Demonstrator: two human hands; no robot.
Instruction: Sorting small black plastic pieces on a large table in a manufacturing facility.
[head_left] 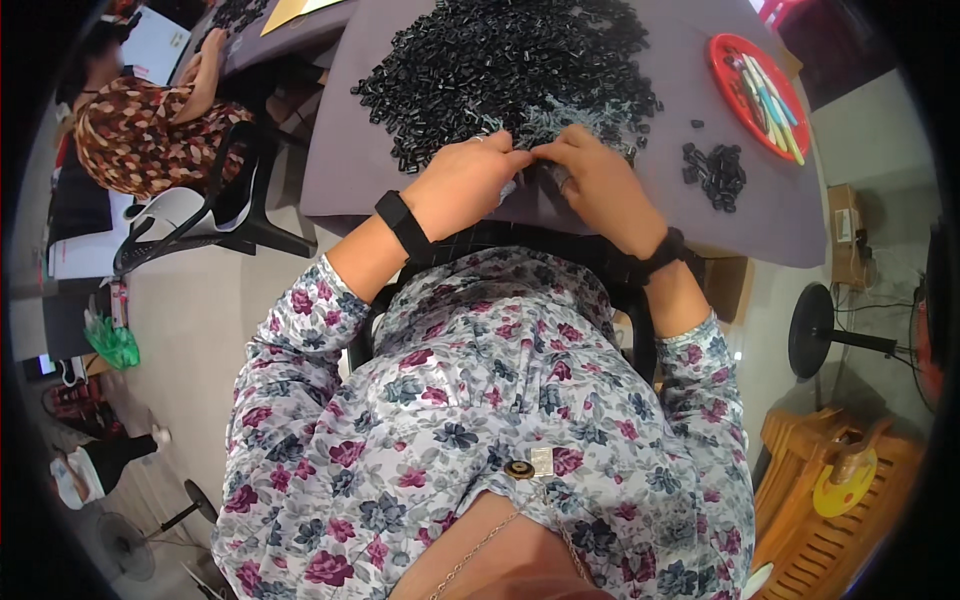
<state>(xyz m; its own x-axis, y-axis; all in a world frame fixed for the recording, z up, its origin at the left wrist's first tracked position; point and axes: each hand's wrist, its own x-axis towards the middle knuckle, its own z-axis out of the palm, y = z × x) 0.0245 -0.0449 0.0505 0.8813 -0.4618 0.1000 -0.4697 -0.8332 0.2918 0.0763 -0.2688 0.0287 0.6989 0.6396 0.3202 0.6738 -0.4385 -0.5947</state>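
My left hand (468, 181) and my right hand (602, 186) meet at the table's near edge, thumbs and fingertips almost touching. Both are closed in a pinch; whatever lies between the fingers is hidden or too small to name. Just beyond them spreads a large heap of small black plastic pieces (500, 70). Thin grey-blue bits (575, 118) are scattered over the heap's near side, close to my right fingers. Off to the right sits a smaller cluster of black pieces (717, 175), apart from both hands.
A red round tray (722, 62) holding several pens or slim tools stands at the table's right side. The purple-grey cloth (345, 165) covers the table. At the far left another person (165, 135) sits on a black chair (262, 190). An orange slatted piece of furniture (830, 530) stands lower right.
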